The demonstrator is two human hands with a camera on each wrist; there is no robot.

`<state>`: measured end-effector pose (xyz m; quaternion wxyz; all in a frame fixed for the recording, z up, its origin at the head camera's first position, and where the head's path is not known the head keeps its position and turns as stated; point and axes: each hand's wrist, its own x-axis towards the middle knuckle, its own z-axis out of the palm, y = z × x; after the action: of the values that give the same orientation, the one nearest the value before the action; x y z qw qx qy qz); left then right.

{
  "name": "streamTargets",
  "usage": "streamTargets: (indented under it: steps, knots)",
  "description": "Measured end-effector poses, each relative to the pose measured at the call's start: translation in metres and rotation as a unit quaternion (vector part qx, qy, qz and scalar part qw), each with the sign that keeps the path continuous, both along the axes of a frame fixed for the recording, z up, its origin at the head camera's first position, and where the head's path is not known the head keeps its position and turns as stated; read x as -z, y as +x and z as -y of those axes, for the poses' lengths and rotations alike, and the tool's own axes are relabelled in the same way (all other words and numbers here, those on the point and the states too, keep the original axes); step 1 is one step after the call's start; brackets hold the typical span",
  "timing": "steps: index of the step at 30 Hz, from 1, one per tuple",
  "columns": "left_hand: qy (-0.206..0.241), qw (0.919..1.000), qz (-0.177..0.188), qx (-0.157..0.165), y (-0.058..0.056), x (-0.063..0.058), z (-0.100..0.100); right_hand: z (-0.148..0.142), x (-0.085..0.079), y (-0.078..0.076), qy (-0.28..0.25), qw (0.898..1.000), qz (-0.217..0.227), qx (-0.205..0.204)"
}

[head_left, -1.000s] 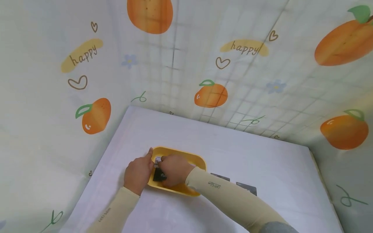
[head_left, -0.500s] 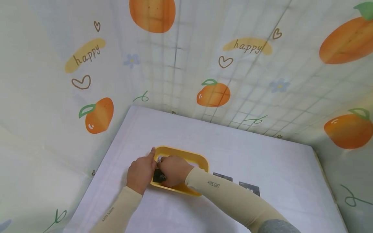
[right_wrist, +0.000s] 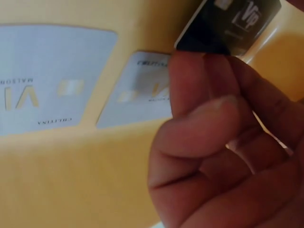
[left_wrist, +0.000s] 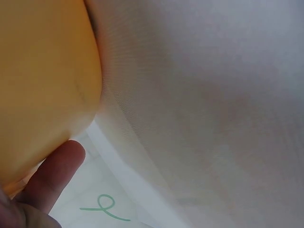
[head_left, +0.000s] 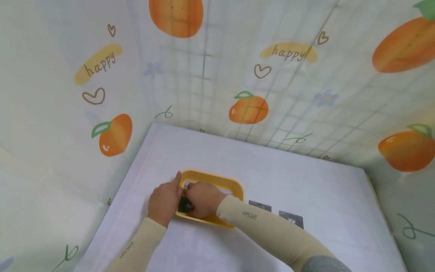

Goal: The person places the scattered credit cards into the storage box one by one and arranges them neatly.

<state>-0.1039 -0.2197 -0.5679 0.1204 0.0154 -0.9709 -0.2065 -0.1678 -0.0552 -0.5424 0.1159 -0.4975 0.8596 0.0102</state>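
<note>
My left hand [head_left: 164,203] grips the left end of a yellow tray [head_left: 234,184], thumb along the rim; in the left wrist view one fingertip [left_wrist: 71,154] touches the tray's outer wall. My right hand [head_left: 205,199] reaches inside the tray with its fingers curled. In the right wrist view its fingertips meet the lower edge of a black Vip card [right_wrist: 235,26], tilted at the tray's left end; the thumb presses against the fingers. Two white cards [right_wrist: 47,80] lie beside each other on the tray floor, one partly hidden behind the fingers.
Two more black cards, a nearer one [head_left: 291,220] and a farther one [head_left: 259,205], lie on the white table [head_left: 306,181] right of the tray, partly behind my right forearm. Fruit-printed cloth walls [head_left: 204,94] stand at the back and both sides.
The right hand and the black card have shifted slightly left within the tray. The left hand stays on the tray's end. The head view has turned a little.
</note>
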Motion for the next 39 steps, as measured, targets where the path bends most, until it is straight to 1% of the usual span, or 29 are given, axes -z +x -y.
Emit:
streamTargets:
  steps: [7,11,16,19,21,25,27,31,33,36,39]
  knots:
    - [-0.002,1.0000,0.000,0.009,0.002,-0.004,-0.008,-0.008,-0.001,0.004,0.002,1.000,0.011,0.017]
    - [-0.005,0.9999,-0.001,0.012,0.002,-0.005,-0.012,-0.012,-0.004,0.005,0.005,0.999,0.019,0.027]
    - [0.000,0.9998,-0.013,0.014,0.001,-0.008,-0.017,-0.018,-0.008,0.005,0.004,0.999,0.019,0.031]
    - [0.006,0.9999,-0.009,0.012,0.001,-0.008,-0.020,-0.024,-0.013,0.006,0.007,0.999,0.021,0.037]
    - [0.004,0.9999,-0.004,0.012,0.002,-0.007,-0.020,-0.029,-0.021,0.008,0.007,0.999,0.021,0.042]
    - [-0.004,0.9999,-0.004,0.011,0.005,-0.007,-0.019,-0.042,-0.045,0.014,-0.005,0.998,0.022,0.063]
    - [-0.005,0.9999,-0.007,0.012,0.005,-0.008,-0.017,-0.051,-0.060,0.018,-0.015,0.997,0.013,0.078]
    - [-0.004,0.9999,-0.010,0.009,0.006,-0.005,-0.014,-0.073,-0.078,0.025,-0.029,0.995,-0.019,0.097]
    - [0.000,0.9999,-0.008,0.009,0.006,-0.002,-0.012,-0.087,-0.083,0.029,-0.033,0.993,-0.029,0.108]
    - [0.000,0.9999,-0.015,0.009,0.007,0.002,-0.010,-0.107,-0.090,0.034,-0.044,0.990,-0.046,0.127]
    - [-0.002,0.9997,-0.025,0.006,0.008,0.003,-0.008,-0.126,-0.096,0.038,-0.057,0.984,-0.068,0.153]
